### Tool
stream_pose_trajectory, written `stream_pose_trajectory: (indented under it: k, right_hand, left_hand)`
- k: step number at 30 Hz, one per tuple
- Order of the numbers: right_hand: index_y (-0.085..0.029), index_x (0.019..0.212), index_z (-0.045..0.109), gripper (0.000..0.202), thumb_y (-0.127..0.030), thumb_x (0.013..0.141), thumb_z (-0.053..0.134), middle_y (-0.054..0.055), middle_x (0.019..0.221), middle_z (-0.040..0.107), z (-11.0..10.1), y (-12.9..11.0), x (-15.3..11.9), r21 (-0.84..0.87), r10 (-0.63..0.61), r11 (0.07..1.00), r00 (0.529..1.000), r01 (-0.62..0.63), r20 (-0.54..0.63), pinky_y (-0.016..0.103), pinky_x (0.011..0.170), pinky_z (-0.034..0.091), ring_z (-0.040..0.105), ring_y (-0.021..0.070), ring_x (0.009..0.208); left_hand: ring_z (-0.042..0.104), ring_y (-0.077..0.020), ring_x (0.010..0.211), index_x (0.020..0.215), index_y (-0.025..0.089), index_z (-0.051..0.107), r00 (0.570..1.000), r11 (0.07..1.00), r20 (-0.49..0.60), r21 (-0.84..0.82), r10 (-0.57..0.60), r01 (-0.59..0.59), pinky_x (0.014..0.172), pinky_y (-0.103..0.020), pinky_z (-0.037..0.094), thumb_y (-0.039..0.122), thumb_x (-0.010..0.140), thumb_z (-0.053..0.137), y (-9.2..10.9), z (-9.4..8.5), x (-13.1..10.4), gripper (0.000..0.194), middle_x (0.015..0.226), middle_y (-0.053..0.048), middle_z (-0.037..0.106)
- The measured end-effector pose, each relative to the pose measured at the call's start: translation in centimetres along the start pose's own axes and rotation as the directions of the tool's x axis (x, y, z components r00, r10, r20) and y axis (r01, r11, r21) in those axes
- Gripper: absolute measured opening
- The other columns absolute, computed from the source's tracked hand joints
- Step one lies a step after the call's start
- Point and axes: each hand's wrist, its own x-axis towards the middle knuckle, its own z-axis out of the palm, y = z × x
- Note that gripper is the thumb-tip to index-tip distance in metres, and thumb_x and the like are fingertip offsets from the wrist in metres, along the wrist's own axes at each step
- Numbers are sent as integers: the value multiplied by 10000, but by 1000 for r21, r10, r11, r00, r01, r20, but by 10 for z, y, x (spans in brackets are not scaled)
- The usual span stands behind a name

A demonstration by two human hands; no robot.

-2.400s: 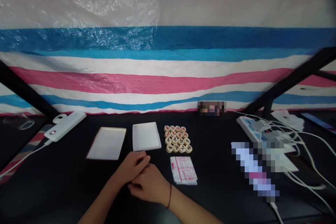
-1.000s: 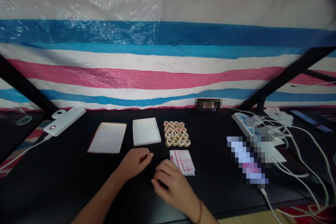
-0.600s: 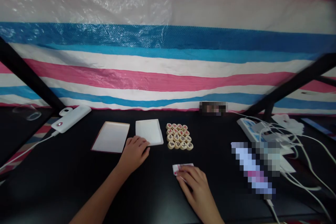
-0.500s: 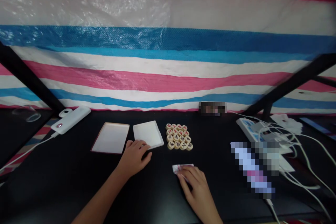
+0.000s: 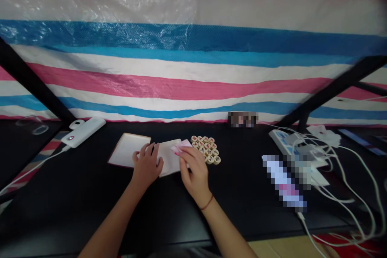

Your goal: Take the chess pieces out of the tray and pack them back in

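Between the fingers of my right hand (image 5: 195,171) is a folded piece of paper (image 5: 180,146), pale with pink marks. It is over the right part of a shallow white box (image 5: 167,161). My left hand (image 5: 147,164) has its fingers spread at that box's left edge and beside a second shallow tray, a box lid (image 5: 127,150) with a reddish outer edge. Round Chinese chess pieces (image 5: 208,146) with red and black characters stand in a square block just right of the box. My right hand covers part of their left side.
A white power bank (image 5: 84,132) with a cable lies at the back left. On the right are a power strip (image 5: 282,145), tangled white cables (image 5: 347,200) and a pixelated device (image 5: 284,183). Black posts (image 5: 335,86) slant up before a striped sheet (image 5: 193,90).
My right hand has carried the paper up and left, from the bare table to over the white box. My left hand has moved slightly left and its fingers have spread.
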Motion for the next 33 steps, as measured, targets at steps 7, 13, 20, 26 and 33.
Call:
stream_pose_trajectory:
  k: [7,13,20,26,33]
  right_hand:
    - [-200,918,680,155,-311,916,573,48,963,688,20,14,-18,-125,14,990,816,72,578,341,857,421,583,191,951]
    - [-200,860,692,215,-258,948,504,30,927,694,14,10,-18,-163,75,987,835,17,545,377,931,321,559,182,952]
    - [-238,953,704,241,-308,959,474,44,989,688,13,4,-20,-255,153,967,804,-2,574,413,881,298,525,212,954]
    - [-280,1042,671,214,-398,932,530,34,1141,666,12,2,-20,-288,165,958,810,6,563,526,1057,142,494,249,1116]
    - [-292,1059,654,252,-467,907,556,22,1170,669,11,2,-20,-295,196,955,790,-20,582,560,1101,77,523,239,1126]
  left_hand:
    - [509,-296,1188,1289,166,554,996,1000,91,-25,16,-13,930,-495,332,168,834,426,-5,-6,-3,473,1295,-122,606]
    - [530,-292,1147,1270,182,572,996,998,89,-64,6,0,926,-486,339,167,847,421,-7,-4,-2,449,1250,-120,630]
    - [538,-291,1142,1250,202,598,995,995,97,-100,-2,11,956,-488,333,166,840,445,-7,-6,0,439,1227,-112,644]
    - [550,-278,1141,1239,187,594,994,994,113,-106,5,7,949,-491,333,162,836,437,-7,-9,1,433,1227,-105,645]
    - [552,-278,1146,1229,193,592,992,993,128,-115,13,2,947,-494,325,183,828,458,-8,-10,1,422,1239,-97,643]
